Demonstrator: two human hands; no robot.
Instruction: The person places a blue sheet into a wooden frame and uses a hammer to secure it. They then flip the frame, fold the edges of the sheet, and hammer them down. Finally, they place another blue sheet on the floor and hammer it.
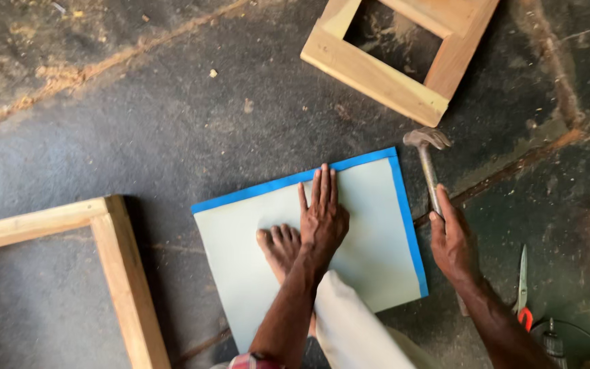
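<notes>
While the left hand presses flat, fingers spread, on the pale rectangular sheet with blue edging lying mid-floor, the right hand has its fingers wrapped around a wooden-handled steel hammer. No nail or fastening shows on the sheet; a bare foot also pins it.
</notes>
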